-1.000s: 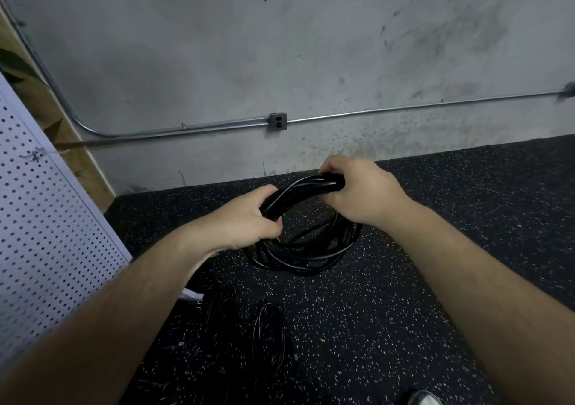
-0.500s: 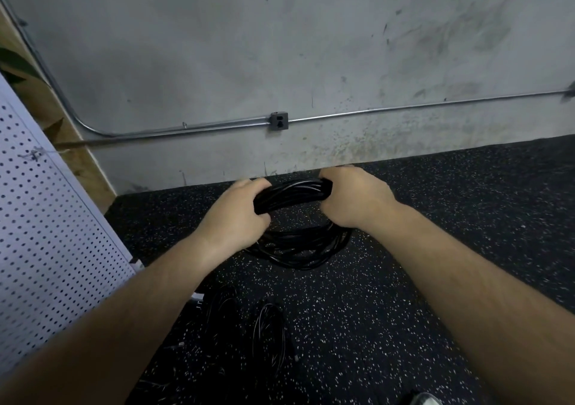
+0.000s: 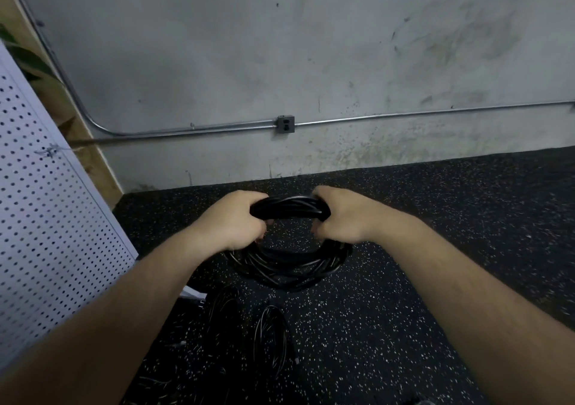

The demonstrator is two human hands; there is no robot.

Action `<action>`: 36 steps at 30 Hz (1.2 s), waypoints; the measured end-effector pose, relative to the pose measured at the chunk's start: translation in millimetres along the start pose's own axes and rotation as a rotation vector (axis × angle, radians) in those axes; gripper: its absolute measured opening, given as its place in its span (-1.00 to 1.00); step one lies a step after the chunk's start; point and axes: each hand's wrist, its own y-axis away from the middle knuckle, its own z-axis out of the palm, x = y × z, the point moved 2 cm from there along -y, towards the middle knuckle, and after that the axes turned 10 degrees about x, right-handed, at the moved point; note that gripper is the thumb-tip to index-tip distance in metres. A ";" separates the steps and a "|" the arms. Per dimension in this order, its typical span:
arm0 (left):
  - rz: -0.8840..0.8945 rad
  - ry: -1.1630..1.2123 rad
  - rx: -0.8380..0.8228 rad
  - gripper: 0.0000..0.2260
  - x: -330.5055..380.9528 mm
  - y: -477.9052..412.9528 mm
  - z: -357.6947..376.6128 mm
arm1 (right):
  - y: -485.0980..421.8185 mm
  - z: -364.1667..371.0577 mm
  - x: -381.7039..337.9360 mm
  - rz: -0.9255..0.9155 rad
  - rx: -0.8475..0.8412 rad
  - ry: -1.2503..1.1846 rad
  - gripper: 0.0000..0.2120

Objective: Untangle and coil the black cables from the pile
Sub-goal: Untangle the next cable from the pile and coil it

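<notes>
Seen from the head camera, both hands grip the top arc of a coil (image 3: 289,208) of black cable. The left hand (image 3: 236,221) and the right hand (image 3: 342,215) each have their fingers curled tight round the bundled loops, close together, with the thumbs hidden underneath. The lower part of the coil rests on the speckled floor (image 3: 435,249), toward its far edge below the wall (image 3: 217,62). The step looks like setting a finished coil down. To do it well, I would judge, the loops should be lowered flat and released together, so none springs out or slides. Nearer the person, toward the floor's left edge, lies the pile (image 3: 224,327) of loose black cables, with a smaller coil (image 3: 270,333) just beside it. Both are apart from the held coil, though close enough that a stray loop could snag. A white pegboard (image 3: 46,218) leans along the left edge, and a metal pipe (image 3: 404,115) with an outlet box (image 3: 285,124) runs along the wall.
</notes>
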 end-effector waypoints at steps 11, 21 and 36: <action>0.148 -0.041 0.000 -0.77 11.5 14.5 -17.6 | -5.3 23.8 -40.3 -0.312 0.216 -0.044 -0.94; 0.044 0.052 0.248 -0.86 -19.8 34.5 -51.9 | 2.1 4.0 -36.2 -0.171 0.090 -0.332 -0.88; 0.107 0.031 -0.053 -0.51 -33.6 87.6 -92.8 | 34.6 34.1 -122.7 -0.420 0.141 0.139 -0.77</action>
